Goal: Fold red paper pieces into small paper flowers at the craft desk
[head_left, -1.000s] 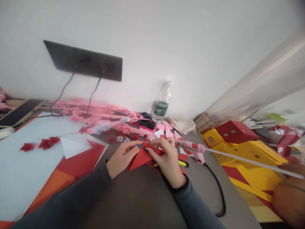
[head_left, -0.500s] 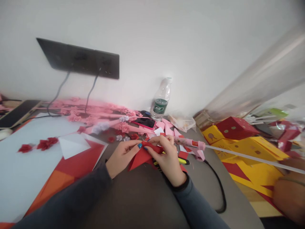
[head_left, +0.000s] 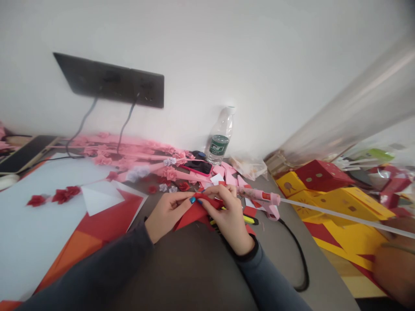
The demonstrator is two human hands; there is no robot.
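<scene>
A folded piece of red paper [head_left: 191,216] is pinched between both hands, just above the grey tabletop [head_left: 184,268]. My left hand [head_left: 167,216] grips its upper left edge with thumb and fingers. On the other side, my right hand [head_left: 229,218] presses the paper between thumb and forefinger. The thumbs nearly meet along the fold. Beneath my right hand lies a black and yellow tool [head_left: 249,219], mostly covered. Just past that hand is a pink glue gun [head_left: 259,195] with a long white glue stick in its back.
Behind stand a water bottle [head_left: 220,138] and a phone [head_left: 198,166], beside pink paper flower stems [head_left: 139,151]. White and red sheets [head_left: 106,220] lie left. Yellow and red paper boxes [head_left: 337,203] are at right, near another person's blurred arm [head_left: 395,268]. A black cord [head_left: 303,259] curves over the table.
Both hands keep the red paper in nearly the same place, its lower flap slightly raised. The whole view has shifted a little. The other person's arm at right has moved slightly.
</scene>
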